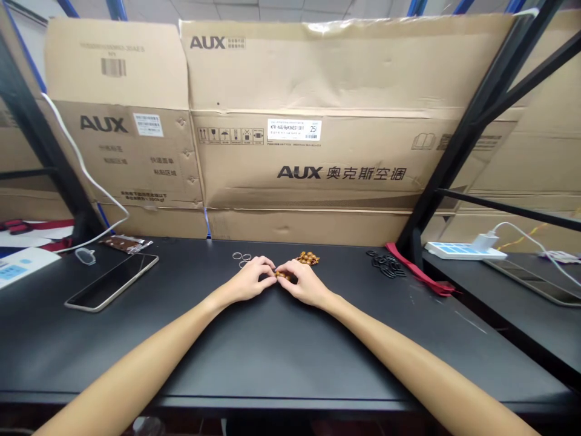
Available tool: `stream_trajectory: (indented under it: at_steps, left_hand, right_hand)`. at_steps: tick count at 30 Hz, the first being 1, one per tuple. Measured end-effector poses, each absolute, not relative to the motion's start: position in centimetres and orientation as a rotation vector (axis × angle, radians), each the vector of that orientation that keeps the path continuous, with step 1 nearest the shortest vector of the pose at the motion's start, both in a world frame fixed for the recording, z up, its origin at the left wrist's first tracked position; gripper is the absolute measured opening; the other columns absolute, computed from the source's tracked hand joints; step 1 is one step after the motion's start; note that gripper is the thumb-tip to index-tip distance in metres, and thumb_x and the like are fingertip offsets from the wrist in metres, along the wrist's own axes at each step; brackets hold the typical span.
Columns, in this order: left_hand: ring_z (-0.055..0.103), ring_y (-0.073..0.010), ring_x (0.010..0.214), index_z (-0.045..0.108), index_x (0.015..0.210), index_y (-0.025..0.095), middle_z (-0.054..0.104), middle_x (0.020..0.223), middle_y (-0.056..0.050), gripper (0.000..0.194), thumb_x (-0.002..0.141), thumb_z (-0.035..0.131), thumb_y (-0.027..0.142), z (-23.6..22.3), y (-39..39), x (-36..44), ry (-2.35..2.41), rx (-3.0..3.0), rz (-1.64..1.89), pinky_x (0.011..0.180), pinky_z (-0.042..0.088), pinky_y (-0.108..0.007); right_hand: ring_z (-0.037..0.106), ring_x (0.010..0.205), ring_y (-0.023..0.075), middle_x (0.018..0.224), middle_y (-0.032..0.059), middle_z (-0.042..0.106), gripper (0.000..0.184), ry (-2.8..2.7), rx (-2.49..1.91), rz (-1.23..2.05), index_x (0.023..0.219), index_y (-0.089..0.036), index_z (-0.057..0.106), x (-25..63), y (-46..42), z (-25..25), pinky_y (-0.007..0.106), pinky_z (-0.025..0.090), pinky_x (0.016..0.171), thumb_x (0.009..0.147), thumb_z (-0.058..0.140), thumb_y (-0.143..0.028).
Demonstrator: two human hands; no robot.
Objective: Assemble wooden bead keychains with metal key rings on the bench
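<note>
My left hand [251,279] and my right hand [303,282] meet at the middle of the black table [272,345], fingers curled and pinched together. Between the fingertips sits a short run of brown wooden beads [282,275], held by both hands. Just behind my right hand lies a small pile of loose brown beads [309,258]. A few thin clear rings [241,257] lie on the table behind my left hand.
A phone [112,281] lies face up at the left, with a snack wrapper [126,243] behind it. Black rings [386,264] and a red strap [417,272] lie at the right. Large cardboard boxes [318,121] wall off the back. A power strip [460,249] sits on the neighbouring table.
</note>
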State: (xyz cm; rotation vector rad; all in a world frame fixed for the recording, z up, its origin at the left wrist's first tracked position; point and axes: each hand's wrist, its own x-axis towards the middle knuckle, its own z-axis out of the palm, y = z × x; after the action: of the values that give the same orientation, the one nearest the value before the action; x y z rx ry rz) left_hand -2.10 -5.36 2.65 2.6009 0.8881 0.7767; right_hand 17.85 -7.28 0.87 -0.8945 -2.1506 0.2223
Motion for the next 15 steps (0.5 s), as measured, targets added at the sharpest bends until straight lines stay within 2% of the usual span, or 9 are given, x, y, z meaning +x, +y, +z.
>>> stream_trajectory:
  at_steps: [10, 15]
  left_hand:
    - [0.053, -0.0206, 0.099, 0.065, 0.084, 0.020, 0.057, 0.108, -0.006, 0.020, 0.088, 0.050, 0.032, 2.49, -5.02, -2.37, 0.904, 2.627, 0.755, 0.093, 0.041, -0.037]
    - [0.053, -0.0209, 0.100, 0.065, 0.082, 0.020, 0.058, 0.107, -0.006, 0.019, 0.087, 0.051, 0.032, 2.40, -5.19, -2.19, 0.910, 2.629, 0.763, 0.094, 0.040, -0.038]
  right_hand:
    - [0.058, 0.077, 0.0181, 0.085, 0.0063, 0.068, 0.013, -2.102, -1.036, 0.167, 0.090, -0.017, 0.065, 18.45, -6.33, 0.49, 0.033, 0.046, 0.075, 0.081, 0.057, -0.020]
    - [0.058, 0.075, 0.0172, 0.086, 0.0050, 0.068, 0.013, -2.119, -0.970, 0.226, 0.092, -0.019, 0.065, 17.97, -6.93, 0.73, 0.033, 0.046, 0.075, 0.082, 0.056, -0.021]
